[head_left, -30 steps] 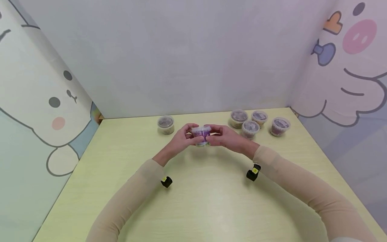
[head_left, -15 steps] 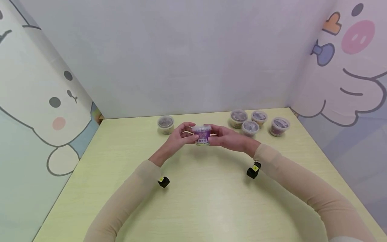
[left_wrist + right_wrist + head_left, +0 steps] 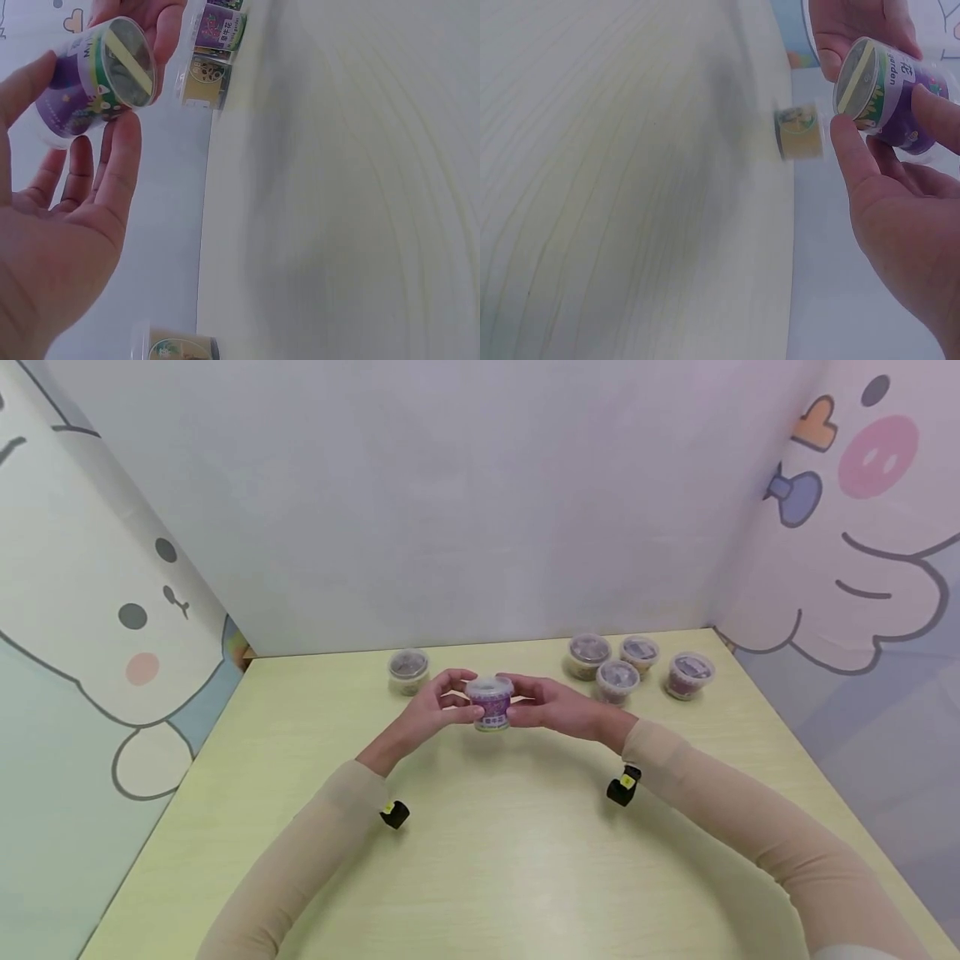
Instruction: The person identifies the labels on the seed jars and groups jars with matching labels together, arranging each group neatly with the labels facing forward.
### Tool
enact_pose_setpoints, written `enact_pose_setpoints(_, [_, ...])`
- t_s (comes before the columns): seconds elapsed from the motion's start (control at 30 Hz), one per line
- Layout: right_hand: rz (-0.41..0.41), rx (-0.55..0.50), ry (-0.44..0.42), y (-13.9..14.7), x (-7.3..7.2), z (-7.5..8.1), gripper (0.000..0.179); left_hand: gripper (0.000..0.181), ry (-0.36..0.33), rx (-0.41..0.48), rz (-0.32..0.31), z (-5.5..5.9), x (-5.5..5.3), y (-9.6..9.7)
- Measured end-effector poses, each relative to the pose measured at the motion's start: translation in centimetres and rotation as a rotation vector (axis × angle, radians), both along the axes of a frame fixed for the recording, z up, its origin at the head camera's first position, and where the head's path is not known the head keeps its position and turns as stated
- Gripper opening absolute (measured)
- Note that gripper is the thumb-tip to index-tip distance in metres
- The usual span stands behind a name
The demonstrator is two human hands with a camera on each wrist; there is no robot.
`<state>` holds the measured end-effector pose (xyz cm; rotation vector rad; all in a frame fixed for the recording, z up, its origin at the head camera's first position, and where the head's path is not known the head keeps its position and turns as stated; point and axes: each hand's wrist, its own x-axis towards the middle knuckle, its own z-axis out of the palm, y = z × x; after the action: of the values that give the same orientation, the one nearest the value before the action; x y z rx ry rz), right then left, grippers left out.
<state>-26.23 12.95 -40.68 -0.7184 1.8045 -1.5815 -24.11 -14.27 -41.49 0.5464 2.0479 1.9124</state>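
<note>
A screened tabletop recording booth, by its look; the building around it cannot be told. A plain pale backdrop [image 3: 480, 510] fills the upper centre, a cartoon-printed left panel [image 3: 82, 552] and pig-snouted right panel [image 3: 821, 560] flank it, and black wrist cameras [image 3: 622, 789] show above the wood-grain tabletop [image 3: 510, 885] at lower centre.

the left hand [image 3: 429, 712] has shifted leftward, uncovering lettering [image 3: 494, 721] on the purple cup [image 3: 491, 702]
</note>
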Motion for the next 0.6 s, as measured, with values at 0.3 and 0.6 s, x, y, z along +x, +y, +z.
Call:
enact_pose_setpoints(0.3, [-0.021, -0.058, -0.067, -0.31, 0.08, -0.03, 0.067, 0.054, 0.005, 0.013, -0.029, 0.25, 0.25, -0.61])
enact_pose_setpoints(0.6, [-0.030, -0.050, -0.078, -0.60, 0.31, 0.03, 0.065, 0.054, 0.005, 0.003, -0.038, 0.20, 0.42, -0.88])
